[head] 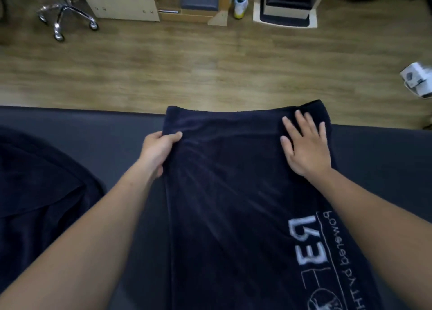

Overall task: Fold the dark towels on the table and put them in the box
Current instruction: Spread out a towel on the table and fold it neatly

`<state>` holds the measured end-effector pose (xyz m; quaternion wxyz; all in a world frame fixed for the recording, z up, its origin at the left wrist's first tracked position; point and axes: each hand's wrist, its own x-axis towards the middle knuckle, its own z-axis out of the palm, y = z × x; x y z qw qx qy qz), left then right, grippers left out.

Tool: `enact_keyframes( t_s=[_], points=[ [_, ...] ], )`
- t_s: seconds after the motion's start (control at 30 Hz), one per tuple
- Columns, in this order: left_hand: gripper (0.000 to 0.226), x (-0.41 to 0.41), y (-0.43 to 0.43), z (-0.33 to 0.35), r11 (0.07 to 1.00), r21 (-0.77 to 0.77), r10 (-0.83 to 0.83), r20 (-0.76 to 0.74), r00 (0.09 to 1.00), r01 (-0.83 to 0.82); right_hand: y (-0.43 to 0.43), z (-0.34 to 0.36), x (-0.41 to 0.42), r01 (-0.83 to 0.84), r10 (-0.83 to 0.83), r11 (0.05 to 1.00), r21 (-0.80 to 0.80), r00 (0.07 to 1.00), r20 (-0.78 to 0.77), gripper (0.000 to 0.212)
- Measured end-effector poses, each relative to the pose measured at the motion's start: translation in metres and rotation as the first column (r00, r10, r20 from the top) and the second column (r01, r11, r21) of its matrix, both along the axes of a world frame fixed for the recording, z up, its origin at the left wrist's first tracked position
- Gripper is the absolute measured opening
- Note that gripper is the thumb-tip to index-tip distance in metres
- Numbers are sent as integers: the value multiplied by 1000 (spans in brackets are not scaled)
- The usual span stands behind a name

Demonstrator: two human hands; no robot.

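Navy pile cloth filling the lower centre: dark towel laid lengthwise on the grey table, stretching from the bottom edge up to the table's far rim, far hem reaching just past it. Pale stitched lettering along its lower right side, turned sideways and partly cut off by the frame. Two bare forearms reaching up from the bottom corners. Left hand at the towel's left edge, mid-frame: fingers curled under the cloth, thumb lying on top, edge pinched between them. Right hand right of centre, lying flat on the towel near its far right corner, palm down, fingers straight and spread, grasping nothing. Second dark towel rumpled in a heap at the left edge, on the same table, apart from the first. Past the table, wood-look floor across the middle band. White cartons at the right edge. Farthest off, along the top: chrome chair base upper left, pale cabinet beside it, white shoes with yellow soles top centre, pale box upper right with something dark inside.
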<state>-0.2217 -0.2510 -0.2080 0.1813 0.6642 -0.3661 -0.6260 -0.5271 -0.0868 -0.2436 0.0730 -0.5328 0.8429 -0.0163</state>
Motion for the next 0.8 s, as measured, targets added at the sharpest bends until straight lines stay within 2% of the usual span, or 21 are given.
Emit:
enact_keyframes(
  t_s=[0.03, 0.07, 0.13, 0.17, 0.2, 0.27, 0.33, 0.43, 0.47, 0.5, 0.57, 0.6, 0.67, 0.73, 0.8],
  points=[
    [14, -3, -4, 0, 1000, 8, -14, 3, 1000, 14, -1, 1, -2, 133, -131, 989, -57, 991, 31, 57],
    [16, -5, -8, 1, 1000, 12, -19, 12, 1000, 19, -1, 5, -6, 324, -314, 941, -100, 944, 105, 59],
    [16, -7, -11, -2, 1000, 20, -11, 30, 999, 11, -3, 14, -22, 690, -640, 720, -67, 699, 320, 61],
    [15, -7, -12, -5, 1000, 24, -2, 31, 1000, 1, -6, 19, -32, 770, -704, 638, -9, 587, 400, 56],
    [12, -8, -12, -7, 1000, 24, 4, 31, 1000, -5, -9, 23, -43, 794, -705, 607, 22, 526, 475, 46],
    [5, -11, -13, -8, 1000, -16, 15, 35, 999, -14, -12, 27, -67, 816, -638, 578, -16, 463, 615, 32],
    [6, -17, -14, -10, 994, -109, -3, 53, 999, 9, -10, 33, -82, 822, -587, 566, -60, 453, 671, 40],
    [5, -27, -15, -15, 976, -211, -31, 133, 991, 59, -2, 26, -95, 754, -545, 654, -56, 521, 657, 32],
    [4, -28, -15, -14, 975, -217, -19, 151, 988, 52, -2, 26, -98, 735, -528, 677, -23, 508, 681, 26],
    [4, -29, -14, -14, 977, -213, 1, 160, 987, 34, -3, 28, -100, 723, -518, 690, 33, 462, 720, 28],
    [3, -31, -14, -11, 984, -176, 47, 162, 986, -18, -2, 37, -103, 682, -519, 706, 189, 318, 793, 46],
    [2, -32, -14, -7, 989, -145, 62, 151, 987, -40, 1, 40, -105, 653, -531, 717, 242, 288, 797, 52],
    [7, -36, -20, 2, 994, -92, 63, 117, 991, -52, 12, 41, -106, 604, -570, 743, 289, 342, 747, 53],
    [22, -38, -26, 5, 998, -65, 17, 101, 995, -11, 20, 43, -105, 543, -553, 788, 291, 415, 723, 42],
    [29, -36, -31, 3, 993, -115, 6, 150, 989, 11, 25, 46, -104, 411, -532, 834, 367, 425, 733, 39]
  ],
)
